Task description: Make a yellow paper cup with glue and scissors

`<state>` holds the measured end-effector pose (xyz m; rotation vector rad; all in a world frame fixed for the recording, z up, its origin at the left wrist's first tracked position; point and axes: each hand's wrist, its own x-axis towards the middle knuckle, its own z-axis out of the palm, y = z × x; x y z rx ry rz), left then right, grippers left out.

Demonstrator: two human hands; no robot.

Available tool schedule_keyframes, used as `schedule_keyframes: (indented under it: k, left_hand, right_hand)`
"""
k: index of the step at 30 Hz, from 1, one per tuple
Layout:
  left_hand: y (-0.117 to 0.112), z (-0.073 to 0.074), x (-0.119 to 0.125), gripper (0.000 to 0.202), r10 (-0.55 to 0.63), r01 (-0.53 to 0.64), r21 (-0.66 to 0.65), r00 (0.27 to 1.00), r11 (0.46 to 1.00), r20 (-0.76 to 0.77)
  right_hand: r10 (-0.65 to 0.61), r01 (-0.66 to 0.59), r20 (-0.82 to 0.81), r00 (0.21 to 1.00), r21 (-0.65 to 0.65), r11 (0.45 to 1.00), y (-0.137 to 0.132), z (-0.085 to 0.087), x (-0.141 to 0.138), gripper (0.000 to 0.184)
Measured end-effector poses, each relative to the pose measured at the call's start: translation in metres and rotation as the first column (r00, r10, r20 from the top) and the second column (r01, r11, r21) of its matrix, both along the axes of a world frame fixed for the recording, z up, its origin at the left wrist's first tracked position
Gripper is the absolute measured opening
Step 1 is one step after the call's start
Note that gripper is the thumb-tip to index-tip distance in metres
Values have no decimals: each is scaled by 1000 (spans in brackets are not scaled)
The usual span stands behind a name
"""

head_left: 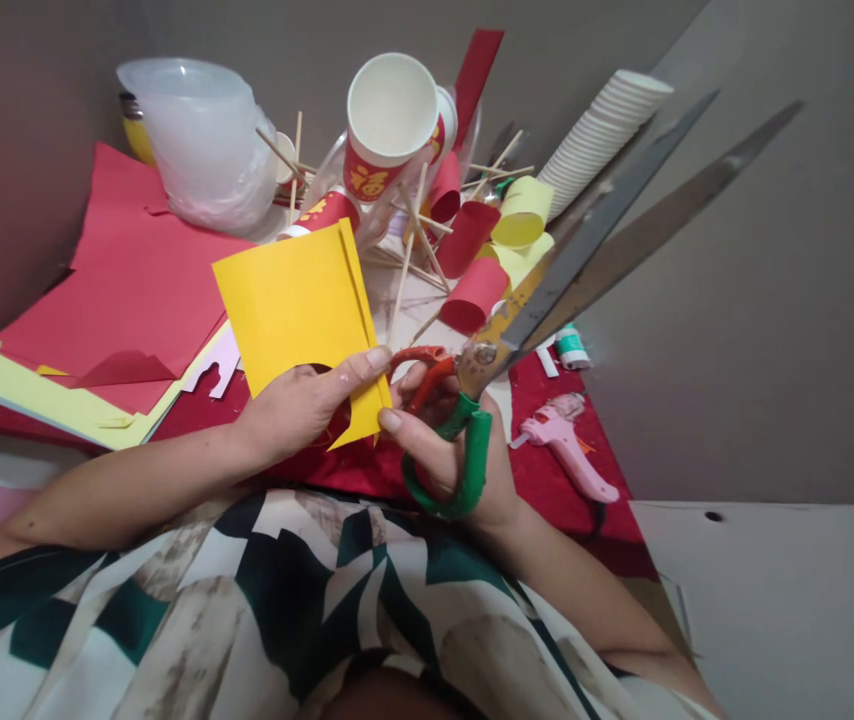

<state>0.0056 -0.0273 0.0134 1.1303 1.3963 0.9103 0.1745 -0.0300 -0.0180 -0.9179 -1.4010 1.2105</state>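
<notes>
A piece of yellow paper [292,310] with a rounded cut-out and a folded strip along its right edge is held up in front of me. My left hand [299,405] pinches it, thumb on the folded strip. My right hand [464,450] has its fingers through the green and orange handles of large scissors [584,260], whose worn blades point up and to the right, slightly apart. The right thumb also touches the lower right edge of the yellow paper. Some right fingers are hidden behind the handles.
Red paper sheets [142,290] lie at left. A plastic tub [202,140], a cup [389,120], wooden sticks [412,240], rolled paper tubes [476,290] and stacked paper cups [599,140] stand behind. A pink glue gun [566,445] rests on the red cloth [614,530] at right.
</notes>
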Motion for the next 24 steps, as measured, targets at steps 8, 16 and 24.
schedule_keyframes:
  k: [8, 16, 24]
  left_hand:
    - [5, -10, 6, 23, 0, -39, 111, 943, 993, 334]
    - [4, -2, 8, 26, 10, -34, 79, 960, 996, 280]
    - [0, -6, 1, 30, -11, -3, 151, 996, 989, 94]
  right_hand:
    - [-15, 13, -33, 999, -68, 998, 0, -7, -1, 29]
    - [-48, 47, -37, 998, -30, 998, 2, -4, -4, 29]
    - [-55, 56, 19, 998, -2, 998, 2, 2, -1, 27]
